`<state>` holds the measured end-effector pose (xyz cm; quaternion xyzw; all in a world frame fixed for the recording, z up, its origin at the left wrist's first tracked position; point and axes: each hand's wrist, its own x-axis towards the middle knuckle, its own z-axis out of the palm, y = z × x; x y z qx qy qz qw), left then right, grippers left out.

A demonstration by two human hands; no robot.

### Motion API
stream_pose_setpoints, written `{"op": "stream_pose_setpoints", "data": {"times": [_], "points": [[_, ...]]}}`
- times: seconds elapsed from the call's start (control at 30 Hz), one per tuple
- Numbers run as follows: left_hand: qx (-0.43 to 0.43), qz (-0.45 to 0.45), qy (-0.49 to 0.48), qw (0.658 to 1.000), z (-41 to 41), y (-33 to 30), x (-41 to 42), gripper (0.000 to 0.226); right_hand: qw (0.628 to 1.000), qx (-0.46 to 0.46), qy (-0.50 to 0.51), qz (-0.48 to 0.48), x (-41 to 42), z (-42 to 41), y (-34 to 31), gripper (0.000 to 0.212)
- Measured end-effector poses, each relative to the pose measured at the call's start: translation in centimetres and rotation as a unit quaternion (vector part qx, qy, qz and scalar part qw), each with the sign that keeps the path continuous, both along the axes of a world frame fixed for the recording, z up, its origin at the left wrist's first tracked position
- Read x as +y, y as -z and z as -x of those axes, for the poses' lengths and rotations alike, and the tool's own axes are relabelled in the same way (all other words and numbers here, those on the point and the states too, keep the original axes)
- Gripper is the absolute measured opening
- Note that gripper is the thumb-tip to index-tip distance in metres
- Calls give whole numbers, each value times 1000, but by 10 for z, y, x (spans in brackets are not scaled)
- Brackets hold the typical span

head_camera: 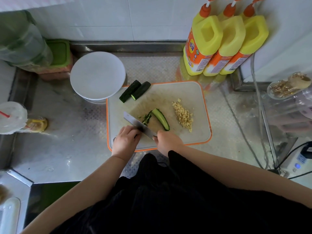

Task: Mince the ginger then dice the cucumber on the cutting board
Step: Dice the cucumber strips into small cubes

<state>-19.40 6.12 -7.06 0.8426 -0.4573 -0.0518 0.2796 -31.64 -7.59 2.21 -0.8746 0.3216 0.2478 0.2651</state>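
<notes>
A white cutting board (194, 92) with an orange rim lies on the steel counter. Minced ginger (183, 114) is piled on its right side. Two dark cucumber pieces (134, 91) lie at the board's far left corner. A cucumber wedge (161, 119) lies in the middle, with small cut bits (146, 118) beside it. My right hand (168, 141) grips the handle of a knife (135, 121) whose blade slants across the cut bits. My left hand (125, 140) sits against the blade's near side, fingers curled over a cucumber strip that is mostly hidden.
A white plate (98, 75) stands just left of the board's far corner. Three yellow bottles (224, 46) stand at the back right. A plastic cup (11, 117) and a lemon slice (36, 124) sit at the left. Cables (258, 105) and a glass jar (287, 88) are at the right.
</notes>
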Motion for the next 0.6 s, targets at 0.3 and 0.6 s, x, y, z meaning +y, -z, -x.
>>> {"op": "stream_pose_setpoints", "data": {"times": [0.3,0.6], "points": [[5,15,19,1000,-3,-12,4,26,1000,-14,-6,-11,1,2,-11,22],[23,4,-12,1000,0,-2,7,28,998,5,-52,24,14,-6,-5,16]]}}
